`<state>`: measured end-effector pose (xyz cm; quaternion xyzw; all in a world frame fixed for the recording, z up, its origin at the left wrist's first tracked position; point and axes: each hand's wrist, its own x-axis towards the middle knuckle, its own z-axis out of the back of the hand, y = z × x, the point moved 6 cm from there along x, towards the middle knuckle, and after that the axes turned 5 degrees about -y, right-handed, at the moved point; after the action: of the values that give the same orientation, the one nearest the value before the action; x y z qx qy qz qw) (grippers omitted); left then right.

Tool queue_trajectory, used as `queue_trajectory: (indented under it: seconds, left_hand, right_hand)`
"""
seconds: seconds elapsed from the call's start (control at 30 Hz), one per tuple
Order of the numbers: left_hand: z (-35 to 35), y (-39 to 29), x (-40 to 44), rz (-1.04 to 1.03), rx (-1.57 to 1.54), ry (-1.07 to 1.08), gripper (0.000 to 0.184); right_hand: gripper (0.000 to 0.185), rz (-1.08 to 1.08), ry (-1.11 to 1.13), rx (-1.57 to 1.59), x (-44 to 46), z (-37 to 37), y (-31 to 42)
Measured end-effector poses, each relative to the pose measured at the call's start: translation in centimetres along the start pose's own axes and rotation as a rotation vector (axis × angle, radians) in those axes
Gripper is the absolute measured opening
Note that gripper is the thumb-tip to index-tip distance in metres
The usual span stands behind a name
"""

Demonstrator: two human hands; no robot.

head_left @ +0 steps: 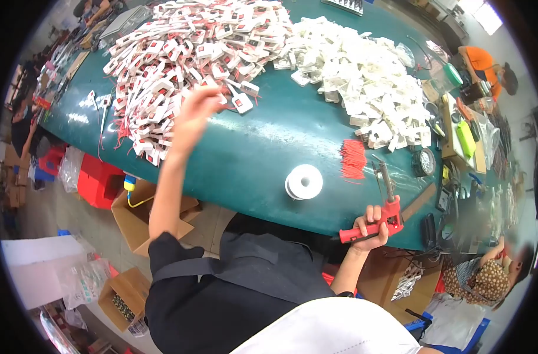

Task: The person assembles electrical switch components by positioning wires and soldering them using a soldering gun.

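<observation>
As the right grip (372, 229) wraps its fingers around the red handle of a pistol-shaped soldering gun (392, 213), the slim metal barrel points away from the body, over the right part of the worktop (251, 147); glossy green surface, this, catching pale streaks of light; across on the other side, the left grip (196, 112) reaches over a great heap of white pieces (174, 53), its fingers blurred, so whether they are spread or pinching something I cannot tell; and what a heap, hard boxy heads with slender stems and thin red leads, many faces carrying a small dark or red square; any lettering there is too small to read; a couple of outlying pieces (242, 102) lie near those blurred fingers, at the heap's right edge; next along, a second mound, angular translucent casings (363, 76), milky and tumbled over one another; just below it, a neat bundle of red wires (354, 158) lies close to the gun's tip; between the two grips sits a white spool (297, 189), round and smooth, with a hole through its middle; further right, a dark round tub (424, 172) holds small pale bits, near a smooth yellow-green object (465, 138).
</observation>
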<state>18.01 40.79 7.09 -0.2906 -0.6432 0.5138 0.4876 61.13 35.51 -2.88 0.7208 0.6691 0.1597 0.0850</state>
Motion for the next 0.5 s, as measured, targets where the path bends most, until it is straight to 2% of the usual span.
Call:
queue_trajectory:
  seconds: [0.03,0.07,0.13,0.2,0.27,0.4,0.47,0.5]
  left_hand:
    - [-4.4,1.0,1.7,-0.014,0.125,0.226,0.02]
    - [-7.9,3.5,3.4,-0.008,0.085,0.311,0.022]
    - [-12.7,6.9,7.8,-0.146,0.266,0.186,0.027]
    - [-15.7,8.7,11.7,-0.112,0.348,0.06,0.028]
    - [-17.4,9.4,13.3,-0.118,0.685,-0.074,0.032]
    - [-18.3,12.1,14.5,-0.09,0.736,0.009,0.033]
    - [-17.7,10.9,13.2,-0.344,0.55,0.0,0.029]
    - [-17.1,9.3,12.1,-0.316,0.434,0.075,0.029]
  right_hand:
    - [0.078,-0.001,0.022,-0.006,0.1,0.1,0.0]
    - [0.078,0.012,0.029,-0.005,0.1,0.0,0.2]
    - [0.078,-0.004,0.032,-0.008,0.0,-0.1,0.0]
    - [0.078,0.005,0.035,0.003,-0.1,0.0,0.2]
    - [0.079,-0.009,0.024,0.012,-0.1,0.0,0.1]
    - [0.078,-0.002,0.04,0.041,-0.1,-0.2,0.1]
    - [0.077,-0.009,-0.002,0.045,0.1,0.1,0.1]
    - [0.077,-0.008,0.006,0.042,0.2,0.2,0.1]
